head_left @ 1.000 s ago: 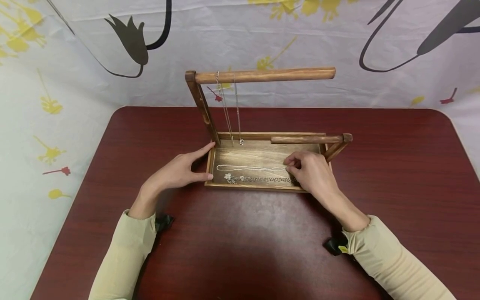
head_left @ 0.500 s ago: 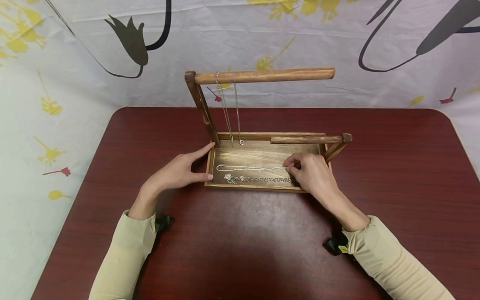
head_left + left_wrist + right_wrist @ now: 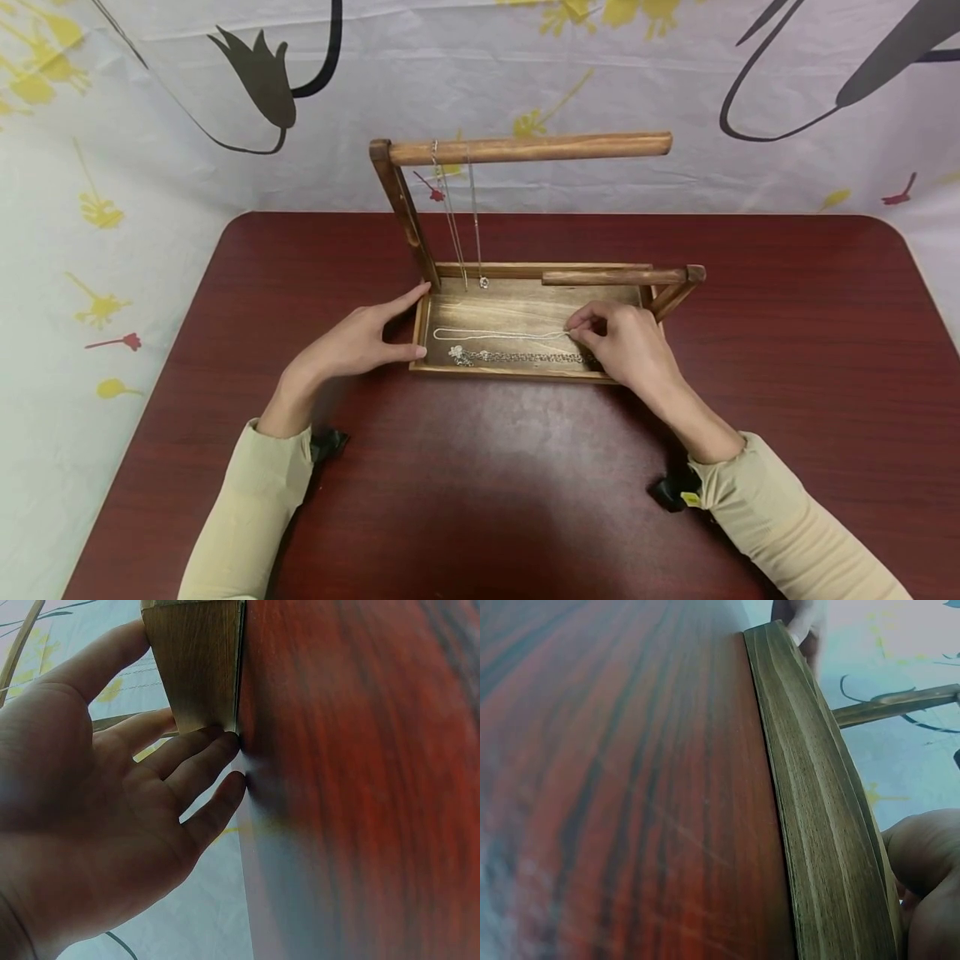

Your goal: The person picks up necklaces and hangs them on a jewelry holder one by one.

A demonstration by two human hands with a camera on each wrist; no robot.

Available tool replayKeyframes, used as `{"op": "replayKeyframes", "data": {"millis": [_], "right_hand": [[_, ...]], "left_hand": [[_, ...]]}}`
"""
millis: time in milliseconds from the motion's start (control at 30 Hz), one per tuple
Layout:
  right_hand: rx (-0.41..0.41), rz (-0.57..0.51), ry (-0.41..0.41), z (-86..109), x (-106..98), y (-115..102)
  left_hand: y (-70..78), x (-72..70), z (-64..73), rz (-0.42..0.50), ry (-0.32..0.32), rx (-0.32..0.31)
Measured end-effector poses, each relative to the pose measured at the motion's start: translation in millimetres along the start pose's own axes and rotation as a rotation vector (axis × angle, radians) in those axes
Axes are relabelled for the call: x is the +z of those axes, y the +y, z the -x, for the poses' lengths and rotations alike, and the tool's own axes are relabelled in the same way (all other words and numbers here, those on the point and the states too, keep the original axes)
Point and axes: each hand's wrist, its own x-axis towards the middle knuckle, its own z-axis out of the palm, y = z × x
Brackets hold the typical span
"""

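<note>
My right hand (image 3: 632, 342) reaches into the right part of a wooden jewelry tray (image 3: 510, 375). Its thumb and forefinger pinch the end of a thin silver necklace (image 3: 498, 336) laid lengthwise on the tray floor. A thicker chain necklace (image 3: 517, 358) with a pale flower-like pendant lies in front of it, its right end hidden by that hand. My left hand (image 3: 348, 342) is spread at the tray's left end, thumb at the front corner and forefinger near the back one. In the left wrist view, the left fingers (image 3: 195, 765) look nearly straight against the wooden end.
A wooden post carries a high bar (image 3: 532, 148) over the tray, with a fine chain (image 3: 453, 225) and a pendant necklace (image 3: 476, 217) hanging from its left part. A lower bar (image 3: 615, 277) juts over the right side. Below is a dark red table (image 3: 480, 483); behind, a patterned cloth (image 3: 420, 67).
The right hand shifts only very slightly, still pinching the thin necklace. Left hand and tray stay in place.
</note>
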Motion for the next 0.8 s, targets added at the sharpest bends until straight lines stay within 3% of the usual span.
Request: {"op": "replayKeyframes", "data": {"millis": [800], "right_hand": [[-0.034, -0.105, 0.049, 0.3, -1.1, 0.7]], "left_hand": [[0.2, 0.2, -0.3, 0.004, -0.002, -0.006]]}}
